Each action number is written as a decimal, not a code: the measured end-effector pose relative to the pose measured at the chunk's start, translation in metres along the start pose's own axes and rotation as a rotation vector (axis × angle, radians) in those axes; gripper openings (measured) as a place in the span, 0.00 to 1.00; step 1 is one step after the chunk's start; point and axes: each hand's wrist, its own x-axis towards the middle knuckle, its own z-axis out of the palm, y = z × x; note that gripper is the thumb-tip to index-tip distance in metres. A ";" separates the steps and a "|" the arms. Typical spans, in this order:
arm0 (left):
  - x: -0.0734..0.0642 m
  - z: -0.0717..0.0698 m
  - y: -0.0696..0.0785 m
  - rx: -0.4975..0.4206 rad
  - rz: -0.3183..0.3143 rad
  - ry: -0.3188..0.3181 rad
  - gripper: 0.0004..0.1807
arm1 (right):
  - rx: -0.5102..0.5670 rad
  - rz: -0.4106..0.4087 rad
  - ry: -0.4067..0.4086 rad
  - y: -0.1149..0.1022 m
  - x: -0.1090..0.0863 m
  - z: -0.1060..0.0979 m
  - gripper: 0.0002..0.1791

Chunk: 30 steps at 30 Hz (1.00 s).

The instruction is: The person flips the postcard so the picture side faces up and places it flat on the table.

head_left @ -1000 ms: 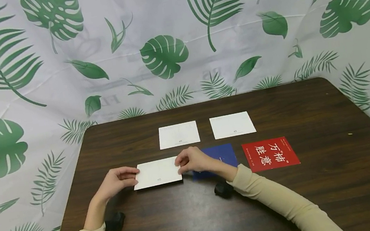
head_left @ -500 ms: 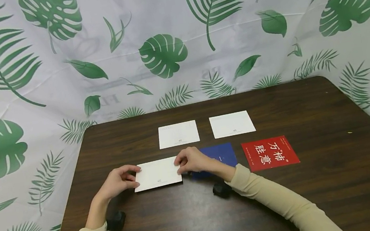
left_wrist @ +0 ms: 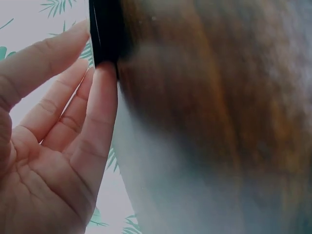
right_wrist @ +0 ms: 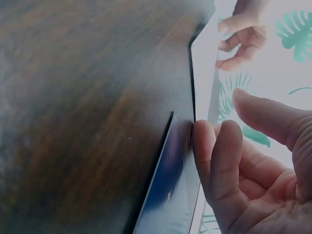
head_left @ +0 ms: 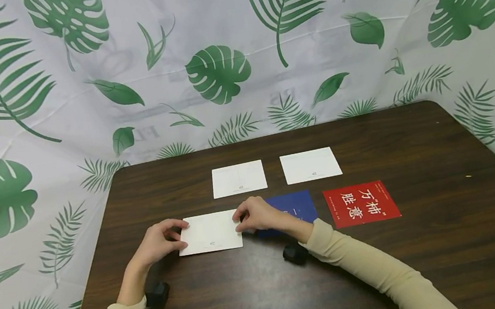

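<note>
A white postcard (head_left: 209, 232) with a small printed mark lies almost flat at the left of the dark table, held by both hands. At its left edge, my left hand (head_left: 159, 242) grips with curled fingers. In the left wrist view, that thumb and a finger meet the card's narrow edge. My right hand (head_left: 262, 215) holds the right edge by its fingertips. Its fingers touch the card's end in the right wrist view, where the thumb stands higher. Just right of the postcard is a blue card (head_left: 293, 203), partly covered by the right hand and wrist.
Two more white postcards, one at centre back (head_left: 239, 178) and another to its right (head_left: 310, 165), lie on the table (head_left: 453, 231). A red card (head_left: 361, 204) with white characters is right of the blue one. A leaf-patterned cloth (head_left: 147, 84) hangs behind the table.
The held postcard's near edge has come down, and the dark strip beneath it has gone in the head view. The hands keep nearly the same places.
</note>
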 end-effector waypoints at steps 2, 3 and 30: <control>0.001 0.001 0.001 0.029 -0.001 0.016 0.21 | 0.011 0.015 -0.004 0.000 0.000 0.000 0.11; 0.001 0.001 0.001 0.043 0.000 0.021 0.21 | 0.014 0.014 -0.004 0.000 -0.001 0.000 0.11; 0.004 0.005 0.011 -0.006 0.022 0.030 0.17 | 0.039 -0.089 0.002 0.003 -0.010 -0.015 0.16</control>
